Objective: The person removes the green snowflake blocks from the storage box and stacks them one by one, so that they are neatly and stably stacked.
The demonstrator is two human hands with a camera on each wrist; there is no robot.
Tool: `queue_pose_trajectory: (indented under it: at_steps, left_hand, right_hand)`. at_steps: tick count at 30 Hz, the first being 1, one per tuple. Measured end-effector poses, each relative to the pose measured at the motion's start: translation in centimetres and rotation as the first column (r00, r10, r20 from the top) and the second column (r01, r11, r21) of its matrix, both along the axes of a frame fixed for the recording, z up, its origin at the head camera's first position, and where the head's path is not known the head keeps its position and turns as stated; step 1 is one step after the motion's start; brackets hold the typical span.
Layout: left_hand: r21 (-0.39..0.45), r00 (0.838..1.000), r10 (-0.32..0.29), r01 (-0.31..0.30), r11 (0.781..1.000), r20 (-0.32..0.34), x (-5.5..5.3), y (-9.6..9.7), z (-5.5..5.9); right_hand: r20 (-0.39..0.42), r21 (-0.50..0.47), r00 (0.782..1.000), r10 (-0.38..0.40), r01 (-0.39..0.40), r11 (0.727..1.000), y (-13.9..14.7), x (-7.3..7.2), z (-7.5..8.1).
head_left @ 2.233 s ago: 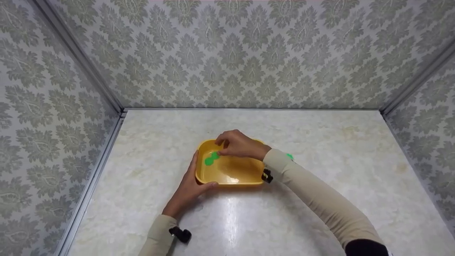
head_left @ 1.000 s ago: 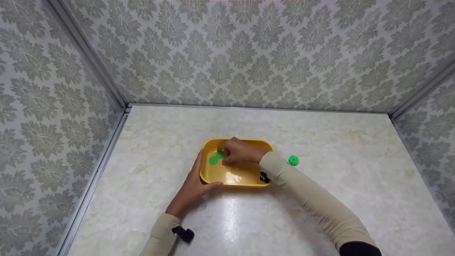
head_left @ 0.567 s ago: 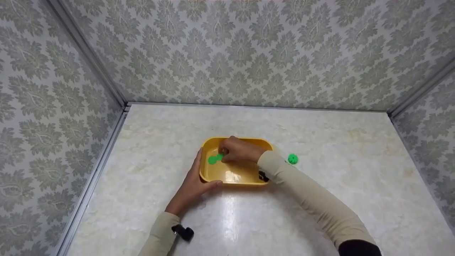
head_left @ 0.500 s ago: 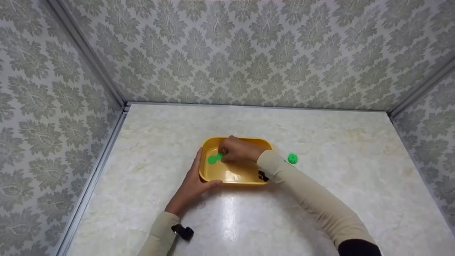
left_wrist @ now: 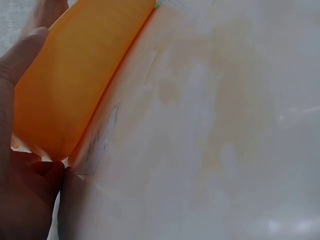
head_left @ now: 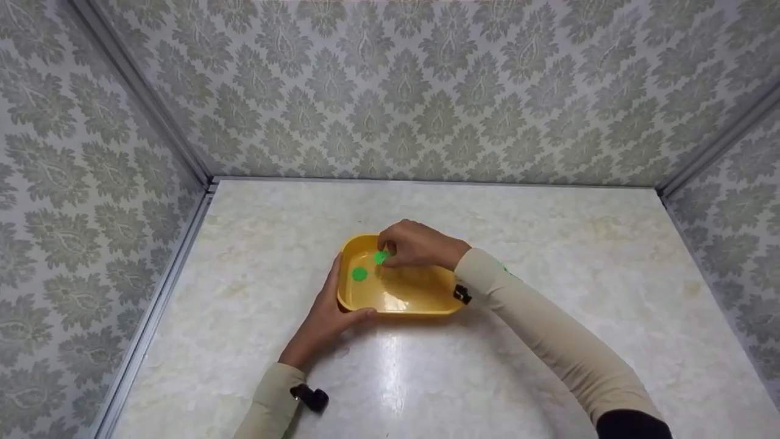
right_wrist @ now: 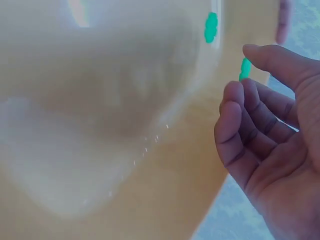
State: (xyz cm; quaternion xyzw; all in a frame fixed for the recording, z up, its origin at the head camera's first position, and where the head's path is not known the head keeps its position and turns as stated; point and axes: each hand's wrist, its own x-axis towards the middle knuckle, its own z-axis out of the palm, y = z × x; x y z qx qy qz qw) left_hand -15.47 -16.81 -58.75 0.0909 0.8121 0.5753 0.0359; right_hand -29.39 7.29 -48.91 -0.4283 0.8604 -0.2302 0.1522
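Note:
A yellow plastic tray [head_left: 420, 313] with rounded corners stands on the table. My left hand [head_left: 326, 317] grips its left end, thumb along the front rim and fingers against the side; the left wrist view shows the tray's outer wall [left_wrist: 75, 75] between them. Over the tray, my right hand [head_left: 423, 244] pinches a small green notched disc [head_left: 381, 256] between thumb and fingertip. In the right wrist view that disc [right_wrist: 244, 69] appears edge-on, its lower part behind a finger. Another green notched disc [head_left: 359, 274] lies on the tray floor near the left end.
A bit of green [head_left: 504, 267] shows past the right sleeve, mostly hidden by it. The pale marbled table [head_left: 256, 231] ends at patterned walls [head_left: 402, 110] at the back and sides. Light glares off the table's front middle.
The right hand has risen from the tray floor with one green disc, parting it from the disc left lying there. The right sleeve now covers most of the green piece outside the tray.

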Motion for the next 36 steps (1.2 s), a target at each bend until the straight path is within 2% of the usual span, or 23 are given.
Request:
queue_pose_trajectory:
  at_steps: [5, 14, 30, 36]
  left_hand:
    - [0.000, 1.000, 0.006, -0.006, 1.000, 0.000, 0.0, 0.0, 0.0]
    - [-0.010, 1.000, 0.005, -0.005, 1.000, -0.010, 0.0, -0.1, -0.1]
    - [-0.020, 1.000, 0.003, -0.003, 1.000, -0.016, -0.1, 0.0, 0.0]
    - [-0.057, 1.000, 0.007, -0.008, 0.998, -0.017, -0.2, 0.0, 0.0]
  right_hand:
    - [-0.039, -0.034, 0.999, -0.026, 0.024, 0.999, 2.2, 0.5, 0.8]
    - [0.022, -0.103, 0.992, -0.122, 0.124, 0.987, 6.8, 1.8, 1.5]
    - [0.128, -0.195, 0.964, -0.235, 0.257, 0.947, 13.4, 3.6, 0.8]
    - [0.117, -0.224, 0.955, -0.271, 0.292, 0.930, 15.9, 4.1, 0.2]
